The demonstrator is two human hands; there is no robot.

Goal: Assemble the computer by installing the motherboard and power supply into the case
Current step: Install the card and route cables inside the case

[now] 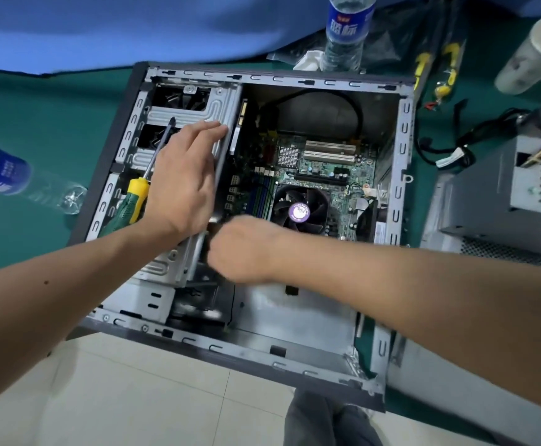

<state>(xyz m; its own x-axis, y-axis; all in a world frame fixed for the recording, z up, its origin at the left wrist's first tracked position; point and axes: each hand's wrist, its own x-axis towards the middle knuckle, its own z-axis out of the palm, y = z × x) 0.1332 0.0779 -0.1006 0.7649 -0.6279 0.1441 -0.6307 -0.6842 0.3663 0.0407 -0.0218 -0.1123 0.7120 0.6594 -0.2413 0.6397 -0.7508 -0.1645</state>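
The open grey computer case (402, 149) lies on its side on the green table. The green motherboard (324, 175) sits inside it, with a black CPU fan (299, 212) bearing a purple sticker. My left hand (182, 175) rests flat, fingers straight, on the silver drive cage (195, 107) at the case's left. My right hand (240, 249) is blurred, fingers curled at the cage's lower edge; what it holds is hidden. A green-and-yellow screwdriver (134, 201) lies on the cage beside my left hand. The grey power supply (501, 194) stands outside, right of the case.
One water bottle (348, 30) stands behind the case and another (2, 172) lies at the left. Black cables (449, 146) and yellow-handled tools (449, 66) lie at the back right near a white cylinder (533, 53). The case overhangs the table's front edge above the tiled floor (153, 397).
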